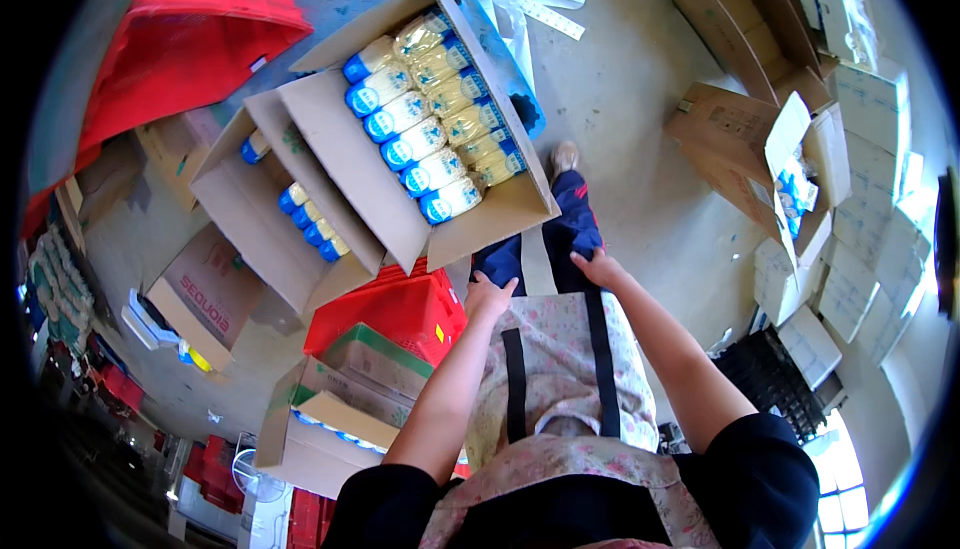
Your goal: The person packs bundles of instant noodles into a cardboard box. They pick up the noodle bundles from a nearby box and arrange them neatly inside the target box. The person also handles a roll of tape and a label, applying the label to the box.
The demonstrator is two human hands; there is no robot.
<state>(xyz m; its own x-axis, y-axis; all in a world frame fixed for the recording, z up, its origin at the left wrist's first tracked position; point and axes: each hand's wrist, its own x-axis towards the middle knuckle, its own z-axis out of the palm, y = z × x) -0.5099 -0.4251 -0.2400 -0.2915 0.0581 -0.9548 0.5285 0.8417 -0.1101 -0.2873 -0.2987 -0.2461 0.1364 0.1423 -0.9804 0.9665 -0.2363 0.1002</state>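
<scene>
My left hand [491,295] is at the left leg of my dark blue trousers [571,211], just above the lap of a floral apron [551,331]. At the other trouser leg, my right hand [598,268] touches the cloth with its fingers partly hidden. Neither hand shows a tool or pack in it. Before me, an open cardboard box [480,237] holds two rows of clear-film packs [431,162] of pale food with blue labelled ends. Beside it on the left, a second open carton [247,196] contains a few similar packs [311,220].
A blue plastic pallet or stand [529,115] supports the full box. Red crates [390,309] stand below left, near another open carton [330,451]. White strapping [540,5] lies on the floor [637,61]. Cartons [724,147] and white foam boxes [862,241] line the right.
</scene>
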